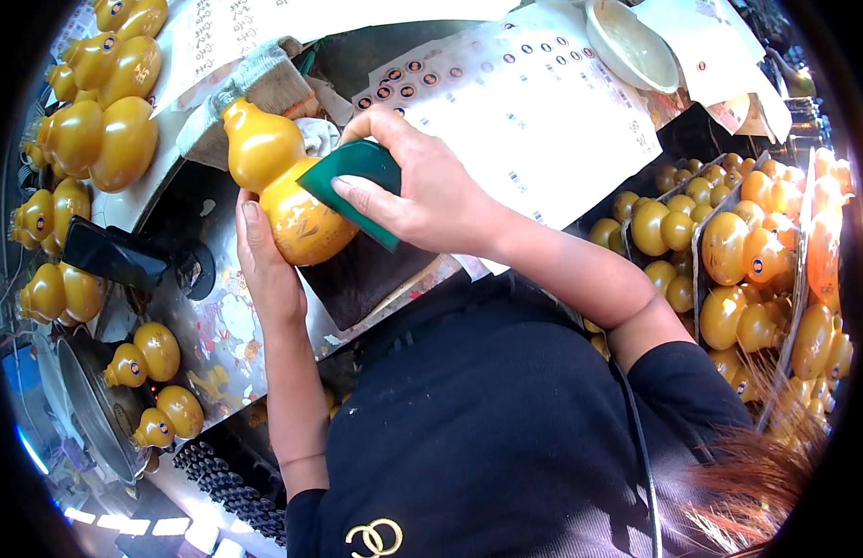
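Observation:
My left hand (264, 256) cradles a glossy yellow gourd-shaped bottle (278, 177) from below, its narrow neck pointing up and left. My right hand (417, 186) presses a flat dark green squeegee card (352, 177) against the bottle's lower bulb, where a gold label sits. Both hands work above a dark pad (361, 274) on the bench.
Many more yellow gourd bottles lie at the left (101, 121) and fill trays at the right (729, 251). A white sticker sheet (534, 112) lies behind the hands, a white bowl (627, 42) beyond it. A black phone (110, 253) and a folded cloth (264, 84) rest at the left.

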Tool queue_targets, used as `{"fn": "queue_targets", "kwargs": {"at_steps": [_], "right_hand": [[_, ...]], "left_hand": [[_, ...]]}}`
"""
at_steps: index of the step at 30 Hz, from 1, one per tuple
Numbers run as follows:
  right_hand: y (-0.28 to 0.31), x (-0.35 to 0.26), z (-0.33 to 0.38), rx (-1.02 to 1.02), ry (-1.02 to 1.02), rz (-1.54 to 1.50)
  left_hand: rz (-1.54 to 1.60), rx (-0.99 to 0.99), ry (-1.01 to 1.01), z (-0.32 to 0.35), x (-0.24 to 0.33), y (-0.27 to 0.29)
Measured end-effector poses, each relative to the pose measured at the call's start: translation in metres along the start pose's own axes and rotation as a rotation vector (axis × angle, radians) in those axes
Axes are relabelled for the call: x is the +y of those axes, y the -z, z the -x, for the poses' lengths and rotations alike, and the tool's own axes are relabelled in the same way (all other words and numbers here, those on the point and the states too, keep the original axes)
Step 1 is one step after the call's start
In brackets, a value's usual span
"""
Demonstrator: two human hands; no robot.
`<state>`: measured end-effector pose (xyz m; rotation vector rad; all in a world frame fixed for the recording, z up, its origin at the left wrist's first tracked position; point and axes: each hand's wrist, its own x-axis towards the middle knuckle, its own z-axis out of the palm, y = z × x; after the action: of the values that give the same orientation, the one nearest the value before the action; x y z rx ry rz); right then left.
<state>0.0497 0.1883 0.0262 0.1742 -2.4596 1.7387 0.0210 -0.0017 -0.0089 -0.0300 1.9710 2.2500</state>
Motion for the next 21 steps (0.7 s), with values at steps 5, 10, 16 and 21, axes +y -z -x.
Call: {"fn": "queue_targets", "kwargs": {"at_steps": [5,10,16,21], "right_hand": [[-0.006,0.019,0.001,0.087,-0.041,-0.012],[-0.009,0.037,0.009,0.210,-0.080,-0.027],[-0.023,0.013,0.027,0.364,0.518,0.188],[-0.049,0.006,0.041,0.237,0.738,0.452]], "left_hand": [[0.043,-0.066,0.144,-0.007,0.006,0.014],[0.042,-0.102,0.177,-0.016,0.011,0.018],[0.248,-0.141,0.174,-0.025,0.011,0.011],[0.248,-0.215,0.173,-0.022,0.013,0.012]]}}
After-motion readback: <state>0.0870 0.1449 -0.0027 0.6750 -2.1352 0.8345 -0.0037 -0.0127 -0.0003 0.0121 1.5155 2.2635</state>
